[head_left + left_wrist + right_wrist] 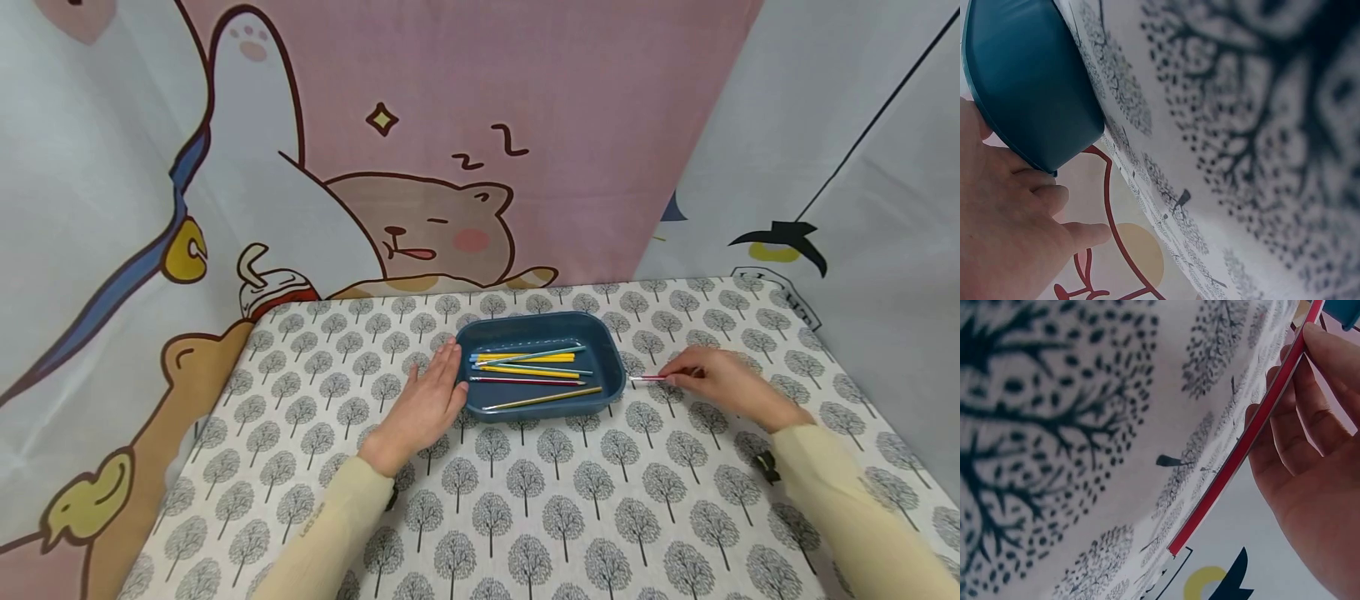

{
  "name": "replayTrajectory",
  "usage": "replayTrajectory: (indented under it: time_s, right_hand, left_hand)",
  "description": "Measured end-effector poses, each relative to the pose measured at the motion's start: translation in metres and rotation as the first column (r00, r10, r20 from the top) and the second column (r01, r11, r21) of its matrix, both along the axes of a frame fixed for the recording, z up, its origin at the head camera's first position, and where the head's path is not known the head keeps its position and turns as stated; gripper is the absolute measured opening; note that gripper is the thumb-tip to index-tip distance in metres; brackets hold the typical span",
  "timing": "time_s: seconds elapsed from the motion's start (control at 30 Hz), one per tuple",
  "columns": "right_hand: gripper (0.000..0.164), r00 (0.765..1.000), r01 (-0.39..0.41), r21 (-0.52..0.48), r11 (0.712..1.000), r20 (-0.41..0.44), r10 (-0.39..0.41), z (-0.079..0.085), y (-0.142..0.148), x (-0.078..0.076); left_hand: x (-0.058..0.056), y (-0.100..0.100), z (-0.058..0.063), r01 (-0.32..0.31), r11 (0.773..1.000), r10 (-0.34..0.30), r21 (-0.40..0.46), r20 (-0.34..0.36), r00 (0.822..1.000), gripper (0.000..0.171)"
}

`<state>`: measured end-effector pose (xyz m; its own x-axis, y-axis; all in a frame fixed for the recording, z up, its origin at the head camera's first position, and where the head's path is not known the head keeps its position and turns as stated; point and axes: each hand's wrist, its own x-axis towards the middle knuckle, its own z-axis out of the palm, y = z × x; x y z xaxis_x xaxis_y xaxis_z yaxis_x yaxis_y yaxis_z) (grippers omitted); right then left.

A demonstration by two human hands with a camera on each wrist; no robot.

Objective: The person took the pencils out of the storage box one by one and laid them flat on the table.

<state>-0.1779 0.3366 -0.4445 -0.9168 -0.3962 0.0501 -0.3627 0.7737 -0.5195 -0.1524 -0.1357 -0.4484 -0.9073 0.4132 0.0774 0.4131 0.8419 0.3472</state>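
Note:
A blue plastic tray [540,412] holds several slim pencils. Yellow pencils [525,357] with light blue ends lie there among teal pencils [555,354], a dark red pencil [525,381] and a gold-coloured pencil [547,400]. My left hand [423,400] rests its extended fingers against the left end of the tray; in the left wrist view the fingers touch the tray wall [1035,81] and its rim. Just right of the tray, my right hand [708,379] pinches a red pencil [1241,447] between thumb and fingers, its pale end pointing at the tray, low over the cloth.
A white cloth [525,517] printed with grey trees covers the table. Behind it hangs a pink and white curtain [600,125] with cartoon animals, and more curtain closes in the left and right sides.

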Motion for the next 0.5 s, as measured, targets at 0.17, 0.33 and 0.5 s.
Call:
replayTrajectory:
  time_s: [0.17,0.33,0.5]
  right_hand:
    - [0.014,1.000,-0.018,0.021,1.000,-0.024,0.018,-0.0054,-0.0020,-0.0040]
    - [0.015,0.999,-0.025,0.037,0.999,-0.020,0.026,-0.0087,-0.0038,-0.0059]
    - [0.014,1.000,-0.025,0.052,0.998,0.003,0.025,-0.0109,-0.0049,-0.0072]
  left_hand:
    - [0.0002,0.0009,0.0012,-0.004,1.000,0.004,-0.008,-0.001,1.000,0.063]
    - [-0.0002,0.0007,0.0008,-0.006,1.000,0.006,-0.020,0.004,1.000,0.063]
    - [-0.0004,0.0004,0.0013,-0.006,1.000,0.006,-0.030,0.014,1.000,0.063]
